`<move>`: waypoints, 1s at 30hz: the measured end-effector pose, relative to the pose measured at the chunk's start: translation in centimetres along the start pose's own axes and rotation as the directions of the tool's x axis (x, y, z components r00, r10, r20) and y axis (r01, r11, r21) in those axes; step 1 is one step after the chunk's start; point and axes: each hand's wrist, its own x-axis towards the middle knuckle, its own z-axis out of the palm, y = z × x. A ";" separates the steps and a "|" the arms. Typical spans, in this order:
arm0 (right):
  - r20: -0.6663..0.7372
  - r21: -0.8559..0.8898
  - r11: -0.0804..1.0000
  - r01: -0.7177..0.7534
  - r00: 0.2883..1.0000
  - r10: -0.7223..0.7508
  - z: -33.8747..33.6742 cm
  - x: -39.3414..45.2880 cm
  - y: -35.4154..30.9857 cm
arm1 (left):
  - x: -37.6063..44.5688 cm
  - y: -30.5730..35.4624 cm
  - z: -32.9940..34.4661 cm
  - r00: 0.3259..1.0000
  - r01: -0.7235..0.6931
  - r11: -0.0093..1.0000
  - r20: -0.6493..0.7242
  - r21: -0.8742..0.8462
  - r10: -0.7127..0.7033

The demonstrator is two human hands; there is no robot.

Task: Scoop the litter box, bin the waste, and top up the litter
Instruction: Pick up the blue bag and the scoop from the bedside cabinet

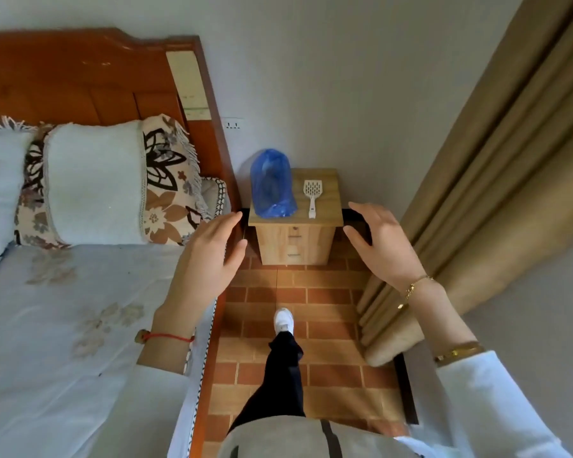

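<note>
White slotted scoop [312, 197] flat beside blue bag [271, 184], both on nightstand [331, 213]

White sleeves [497, 401], red string bracelet [169, 337] L wrist, gold bracelets [414, 287] R, black trousers [283, 375], white shoe [283, 320]

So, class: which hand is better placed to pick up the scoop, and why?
Probably the right hand: it hangs open on the nightstand's right, where the scoop lies. The left hand is beyond the bag.

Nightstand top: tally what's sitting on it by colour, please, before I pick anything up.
Blue: 1, the plastic bag
White: 1, the litter scoop
Total: 2 things on the nightstand; neither hand touches them.
</note>
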 end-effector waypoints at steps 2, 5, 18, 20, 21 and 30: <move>0.013 0.008 1.000 -0.011 1.000 0.011 1.3 4.0 1.2 | 4.1 -1.6 1.6 1.000 0.005 1.000 0.022 0.006 -0.005; 0.023 0.003 1.000 -0.021 1.000 0.021 2.4 10.8 2.4 | 10.9 -3.8 3.2 1.000 0.021 1.000 0.021 0.002 -0.021; 0.050 0.044 0.999 -0.033 0.998 0.031 5.9 34.6 6.2 | 33.4 -8.6 7.0 0.998 0.056 0.997 0.045 -0.053 -0.053; 0.071 0.045 0.998 -0.032 0.997 0.029 7.0 36.6 7.5 | 35.1 -9.2 8.1 0.996 0.074 0.996 0.048 -0.050 -0.072; 0.087 0.042 0.999 -0.034 0.996 0.031 7.6 37.6 8.3 | 35.9 -9.4 8.7 0.995 0.084 0.995 0.048 -0.049 -0.082; 0.237 0.042 0.996 -0.074 0.970 0.062 11.8 45.3 14.3 | 40.2 -11.5 15.5 0.942 0.325 0.946 0.082 0.003 -0.324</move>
